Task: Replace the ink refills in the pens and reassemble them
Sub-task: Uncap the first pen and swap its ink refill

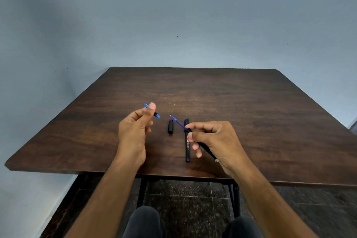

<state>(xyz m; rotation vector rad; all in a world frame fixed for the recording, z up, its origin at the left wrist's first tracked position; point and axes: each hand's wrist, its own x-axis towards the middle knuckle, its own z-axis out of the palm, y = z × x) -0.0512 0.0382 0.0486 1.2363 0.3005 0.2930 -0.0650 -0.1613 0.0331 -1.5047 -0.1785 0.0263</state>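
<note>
My left hand [136,124] pinches a short blue and black pen tip piece [156,115] between thumb and fingers, held above the dark wooden table [251,106]. My right hand [214,139] grips a black pen barrel [207,150] with a blue ink refill [178,122] sticking out of its front, point aimed up-left. A second whole black pen [187,147] with white lettering lies on the table under my right fingers. A black cap [170,126] lies between my two hands.
The table's near edge [173,177] runs just past my wrists. Black metal table legs [142,193] and a dark speckled tile floor show below, with my knees at the bottom. A pale blue wall stands behind the table.
</note>
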